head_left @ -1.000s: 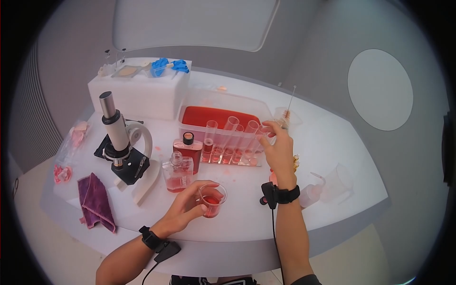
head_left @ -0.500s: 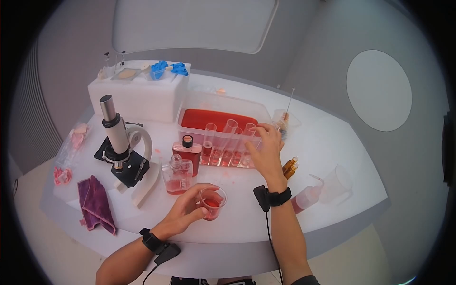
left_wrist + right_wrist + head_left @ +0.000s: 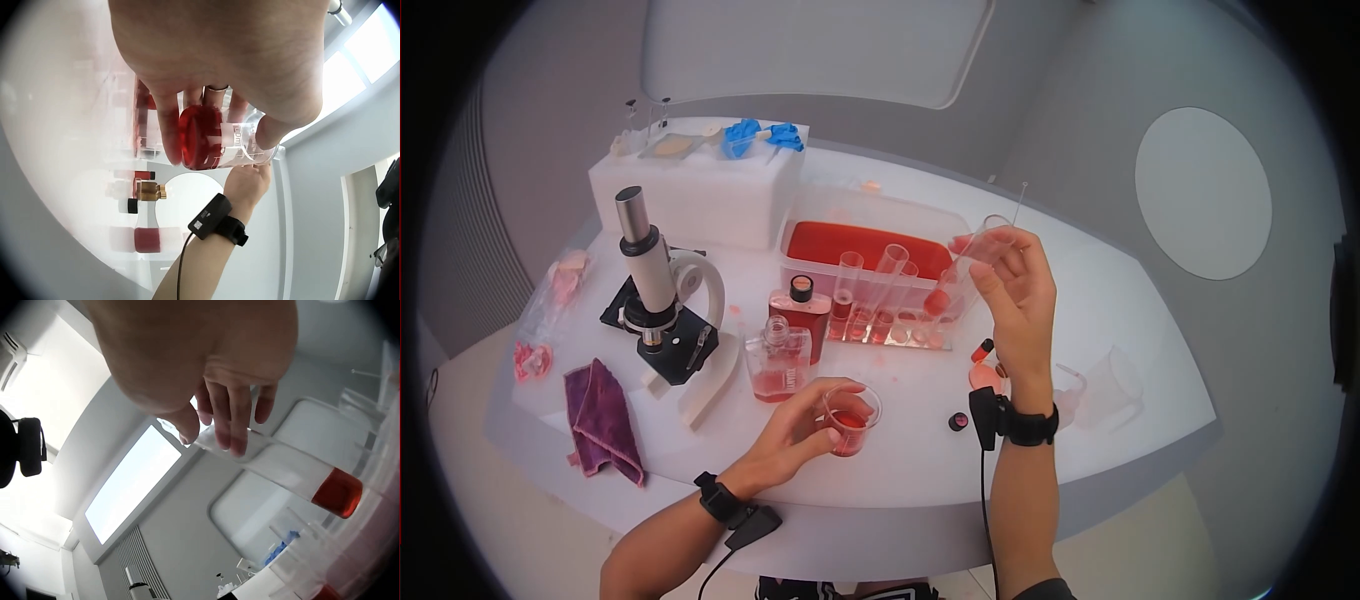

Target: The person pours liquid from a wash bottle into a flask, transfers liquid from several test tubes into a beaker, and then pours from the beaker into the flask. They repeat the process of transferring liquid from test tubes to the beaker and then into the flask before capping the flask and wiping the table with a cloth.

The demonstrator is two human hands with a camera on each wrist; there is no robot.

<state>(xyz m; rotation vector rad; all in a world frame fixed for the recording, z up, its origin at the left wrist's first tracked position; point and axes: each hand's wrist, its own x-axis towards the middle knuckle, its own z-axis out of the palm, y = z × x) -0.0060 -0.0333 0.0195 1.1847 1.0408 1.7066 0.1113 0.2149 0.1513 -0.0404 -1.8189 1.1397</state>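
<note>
My left hand point(image 3: 792, 438) holds a small clear beaker point(image 3: 850, 443) with red liquid in it, low over the table's front. In the left wrist view the beaker point(image 3: 219, 137) lies between thumb and fingers. A test tube point(image 3: 940, 298) is pinched by the thumb and fingers of my right hand point(image 3: 1022, 300), clear of the rack and tilted, its mouth toward the upper right. Red liquid fills the bottom of that tube point(image 3: 337, 490) in the right wrist view. Several other test tubes point(image 3: 890, 265) stand in a clear rack point(image 3: 890, 345) just left of it.
Behind the rack sits a plastic tub point(image 3: 800, 272) of red liquid. A capped red bottle point(image 3: 808, 325) and an uncapped glass bottle point(image 3: 778, 375) stand left of the rack. Further left are a microscope point(image 3: 645, 280) and purple cloth point(image 3: 600, 420). A black-capped vial point(image 3: 959, 421) is near my right wrist.
My right hand, earlier at the rack's right end, has risen up and right with a test tube drawn out of the rack. The left hand keeps the beaker in nearly the same place.
</note>
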